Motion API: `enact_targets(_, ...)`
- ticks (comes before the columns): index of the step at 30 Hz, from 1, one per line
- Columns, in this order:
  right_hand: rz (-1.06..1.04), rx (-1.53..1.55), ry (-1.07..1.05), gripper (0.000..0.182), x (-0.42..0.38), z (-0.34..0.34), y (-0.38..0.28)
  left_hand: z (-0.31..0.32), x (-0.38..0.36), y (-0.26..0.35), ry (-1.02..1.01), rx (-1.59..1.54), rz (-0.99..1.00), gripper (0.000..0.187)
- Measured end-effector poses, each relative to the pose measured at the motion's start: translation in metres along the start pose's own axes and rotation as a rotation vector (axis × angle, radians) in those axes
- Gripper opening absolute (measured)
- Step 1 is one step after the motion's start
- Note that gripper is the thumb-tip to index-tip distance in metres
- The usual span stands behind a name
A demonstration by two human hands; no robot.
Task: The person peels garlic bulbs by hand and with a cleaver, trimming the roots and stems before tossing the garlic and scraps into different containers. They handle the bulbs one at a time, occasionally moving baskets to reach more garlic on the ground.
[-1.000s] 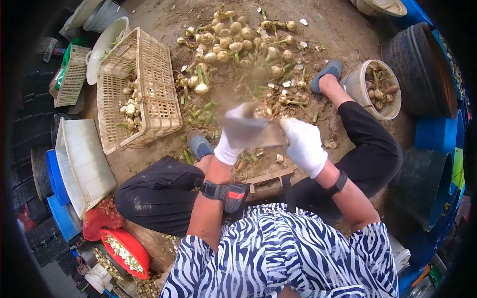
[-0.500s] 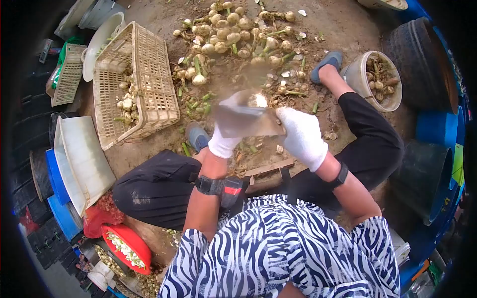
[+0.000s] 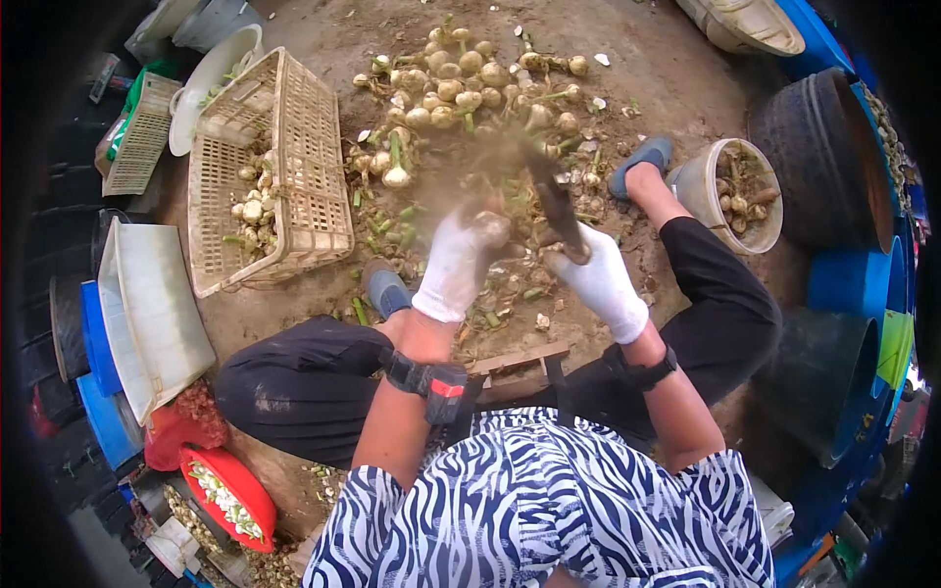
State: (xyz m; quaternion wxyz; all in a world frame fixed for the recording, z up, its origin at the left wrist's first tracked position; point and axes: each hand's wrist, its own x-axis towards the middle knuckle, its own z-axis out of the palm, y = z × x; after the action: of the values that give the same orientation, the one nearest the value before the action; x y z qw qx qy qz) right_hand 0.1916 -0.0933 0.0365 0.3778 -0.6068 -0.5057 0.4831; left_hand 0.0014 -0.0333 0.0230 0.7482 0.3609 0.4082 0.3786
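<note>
My right hand (image 3: pixel 600 277), in a white glove, is closed round the handle of a dark blade (image 3: pixel 554 196) that points up and away. My left hand (image 3: pixel 456 257), also gloved in white, is closed around a bulb (image 3: pixel 490 227) that is blurred by motion; its roots or stem smear into dust above it. Beyond both hands a heap of round garlic-like bulbs (image 3: pixel 451 86) lies on the dirt ground. Cut green stems (image 3: pixel 392 235) and peelings are scattered left of and below my hands.
At the left stands a cream plastic crate (image 3: pixel 312 167) holding bulbs. A white bucket (image 3: pixel 698 196) with bulbs is at the right, near my shoe. A red bowl (image 3: pixel 257 500) of white pieces sits lower left. Dark tubs (image 3: pixel 818 387) and a white bin (image 3: pixel 152 314) line the sides.
The blade, held flat across between my hands before, has swung upright away from my left hand. My hands are farther apart in height, and dust now blurs the space above the left one.
</note>
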Motion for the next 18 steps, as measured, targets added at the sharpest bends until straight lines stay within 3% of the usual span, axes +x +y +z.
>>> enact_targets(2, -0.275, -0.156, 0.070, 0.028, 0.011, 0.003, 0.006, 0.006, 0.001, 0.004, -0.031, -0.012, -0.005, 0.039)
enact_targets(4, -0.295, -0.244, 0.048, 0.027, 0.012, 0.000, -0.002, 0.007, 0.001, 0.007, -0.091, 0.288, -0.158, 0.036)
enact_targets(6, -0.320, -0.325, 0.015, 0.026, 0.014, -0.001, -0.011, 0.001, 0.007, 0.000, -0.090, 0.470, -0.086, 0.034)
enact_targets(8, -0.346, -0.411, 0.030, 0.021, 0.013, 0.000, -0.015, -0.004, 0.012, -0.002, -0.138, 0.923, 0.195, 0.029)
enact_targets(9, -0.353, -0.413, 0.028, 0.021, 0.015, -0.001, -0.014, -0.008, 0.014, -0.002, -0.132, 0.924, 0.201, 0.029)
enact_targets(11, -0.122, -0.509, -0.019, 0.018, 0.017, 0.000, 0.002, -0.010, 0.010, 0.016, -0.009, 0.876, 0.290, 0.025)
enact_targets(12, -0.134, -0.515, -0.030, 0.018, 0.020, -0.004, 0.021, -0.009, 0.005, 0.029, 0.234, 0.936, 0.394, 0.021)
enact_targets(14, -0.053, -0.726, -0.085, 0.022, 0.022, -0.021, 0.087, -0.042, 0.010, 0.047, 0.319, 0.441, 0.489, 0.030)
enact_targets(15, -0.062, -0.739, -0.090, 0.022, 0.023, -0.030, 0.088, -0.066, 0.013, 0.065, 0.468, 0.478, 0.539, 0.019)
enact_targets(16, 0.062, -0.553, -0.071, 0.022, 0.020, -0.036, 0.092, -0.106, 0.022, 0.076, 0.340, 0.161, 0.644, 0.027)
enact_targets(18, 0.405, -0.098, -0.035, 0.020, 0.009, -0.036, 0.037, -0.217, 0.045, 0.048, 0.720, 0.315, 0.561, 0.037)
